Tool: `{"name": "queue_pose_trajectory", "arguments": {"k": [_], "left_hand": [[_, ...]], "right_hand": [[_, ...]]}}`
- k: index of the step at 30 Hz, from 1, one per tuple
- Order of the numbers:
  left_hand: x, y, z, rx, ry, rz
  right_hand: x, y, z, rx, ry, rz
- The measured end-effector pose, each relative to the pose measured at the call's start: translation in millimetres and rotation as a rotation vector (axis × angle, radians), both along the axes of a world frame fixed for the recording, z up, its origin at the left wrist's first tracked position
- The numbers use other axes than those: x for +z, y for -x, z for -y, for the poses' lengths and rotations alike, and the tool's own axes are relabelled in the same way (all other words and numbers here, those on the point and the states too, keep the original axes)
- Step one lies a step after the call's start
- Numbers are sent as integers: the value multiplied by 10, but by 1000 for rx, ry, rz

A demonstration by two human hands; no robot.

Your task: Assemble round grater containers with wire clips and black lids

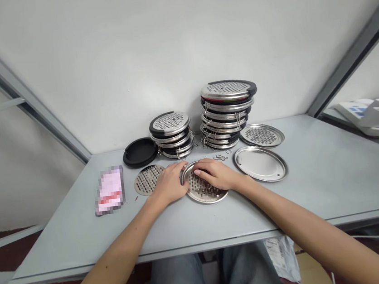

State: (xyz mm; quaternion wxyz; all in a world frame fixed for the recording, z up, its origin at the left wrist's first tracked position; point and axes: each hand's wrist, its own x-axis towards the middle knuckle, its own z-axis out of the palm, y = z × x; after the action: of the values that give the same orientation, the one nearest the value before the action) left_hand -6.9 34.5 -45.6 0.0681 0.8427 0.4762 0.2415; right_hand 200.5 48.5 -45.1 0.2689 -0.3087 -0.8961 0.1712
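In front of me on the table lies a round metal grater plate (206,194) with a raised rim and rows of rough holes. My left hand (172,182) is closed on its left rim, thumb and fingers around the edge. Over the plate's upper right, my right hand (216,173) has its fingers curled toward the surface; anything under the fingertips is hidden. To the left, partly behind my left hand, lies a flat perforated disc (144,182). A plain shiny round tray (262,164) with small holes near its rim lies to the right.
Behind stand a shorter stack (171,135) and a taller stack (229,114) of metal graters with black rims and wire clips. A black ring-shaped dish (140,152), another grater plate (263,135), small metal hooks (220,157) and a blurred pink item (110,189) share the table.
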Motion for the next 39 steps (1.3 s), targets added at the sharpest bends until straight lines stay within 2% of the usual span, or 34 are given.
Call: {"name": "queue_pose_trajectory", "arguments": {"k": [9, 21, 31, 39], "left_hand": [[35, -20, 35, 5, -7, -35], [5, -56, 54, 19, -38, -71], [-24, -75, 54, 39, -22, -27], [-54, -74, 38, -14, -8, 41]], "right_hand": [[-13, 6, -10, -2, -10, 8], [-35, -3, -21, -5, -14, 12], [-55, 1, -24, -9, -16, -1], [-60, 5, -23, -6, -12, -13]]}}
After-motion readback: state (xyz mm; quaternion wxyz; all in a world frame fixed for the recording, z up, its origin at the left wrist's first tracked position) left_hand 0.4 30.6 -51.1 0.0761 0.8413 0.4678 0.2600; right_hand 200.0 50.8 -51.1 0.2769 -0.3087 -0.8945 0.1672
